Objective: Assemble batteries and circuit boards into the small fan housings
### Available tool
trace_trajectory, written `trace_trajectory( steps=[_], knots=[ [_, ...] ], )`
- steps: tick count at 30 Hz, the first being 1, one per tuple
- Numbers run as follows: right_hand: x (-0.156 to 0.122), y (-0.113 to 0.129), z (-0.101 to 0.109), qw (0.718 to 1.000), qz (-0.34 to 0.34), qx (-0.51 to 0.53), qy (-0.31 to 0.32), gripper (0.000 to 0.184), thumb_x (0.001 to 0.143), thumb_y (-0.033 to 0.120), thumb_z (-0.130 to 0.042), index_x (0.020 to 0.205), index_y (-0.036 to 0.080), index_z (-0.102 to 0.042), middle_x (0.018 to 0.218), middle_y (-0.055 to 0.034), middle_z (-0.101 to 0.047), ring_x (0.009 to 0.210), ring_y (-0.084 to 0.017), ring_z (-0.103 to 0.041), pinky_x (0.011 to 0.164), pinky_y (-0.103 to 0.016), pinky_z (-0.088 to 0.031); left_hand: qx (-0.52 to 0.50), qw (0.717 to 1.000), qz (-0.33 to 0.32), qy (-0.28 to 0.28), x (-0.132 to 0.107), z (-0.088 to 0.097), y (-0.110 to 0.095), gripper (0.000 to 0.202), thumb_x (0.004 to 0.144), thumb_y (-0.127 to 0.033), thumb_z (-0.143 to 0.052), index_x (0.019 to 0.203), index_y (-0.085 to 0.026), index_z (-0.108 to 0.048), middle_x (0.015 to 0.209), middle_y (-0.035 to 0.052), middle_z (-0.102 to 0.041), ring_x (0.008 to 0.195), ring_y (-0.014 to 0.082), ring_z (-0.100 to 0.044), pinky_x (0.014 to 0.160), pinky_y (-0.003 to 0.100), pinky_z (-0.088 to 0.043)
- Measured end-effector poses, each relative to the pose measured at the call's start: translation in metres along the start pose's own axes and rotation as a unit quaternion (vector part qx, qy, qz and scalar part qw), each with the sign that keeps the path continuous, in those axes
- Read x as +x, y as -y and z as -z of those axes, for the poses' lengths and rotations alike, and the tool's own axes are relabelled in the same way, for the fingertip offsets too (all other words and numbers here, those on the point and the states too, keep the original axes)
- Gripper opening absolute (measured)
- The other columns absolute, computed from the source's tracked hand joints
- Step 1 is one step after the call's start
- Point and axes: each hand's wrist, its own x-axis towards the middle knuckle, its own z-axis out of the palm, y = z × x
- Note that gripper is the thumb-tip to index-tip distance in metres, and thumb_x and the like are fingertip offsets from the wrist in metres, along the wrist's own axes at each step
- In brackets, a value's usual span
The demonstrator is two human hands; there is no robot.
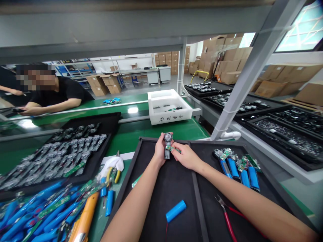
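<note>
I have the left hand closed around a grey plastic housing, while the right hand pinches a small green circuit board against it above a black tray. A blue cylindrical cell lies on the tray, with more blue cells to the right and red-handled pliers at near right.
</note>
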Motion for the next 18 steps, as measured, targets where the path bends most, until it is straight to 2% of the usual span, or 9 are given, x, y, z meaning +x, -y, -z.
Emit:
trace_trajectory(
  steps=[7,18],
  knots=[
    [0.0014,-0.0012,0.0,1.0,0.0,0.002,0.004,0.02,0.097,0.026,-0.05,0.079,0.021,-0.058,0.062,0.0046,-0.06,0.053,-0.013,-0.051,0.058,-0.024,-0.034,0.004,1.0,-0.001,0.0,-0.0005,-0.0002,-0.0003,0.046,0.096,-0.053,-0.052,0.109,-0.013,-0.069,0.065,0.002,-0.059,0.053,0.0133,-0.055,0.051,0.023,-0.043],
    [0.0008,-0.0003,-0.0002,1.0,0.002,0.003,0.004,0.02,0.096,0.026,-0.05,0.078,0.021,-0.058,0.062,0.0046,-0.06,0.053,-0.012,-0.05,0.057,-0.024,-0.034,0.007,1.0,-0.002,-0.002,-0.0007,-0.0007,0.0,0.047,0.094,-0.056,-0.056,0.108,-0.013,-0.07,0.064,0.0017,-0.059,0.052,0.0133,-0.055,0.05,0.023,-0.042]
  ],
)
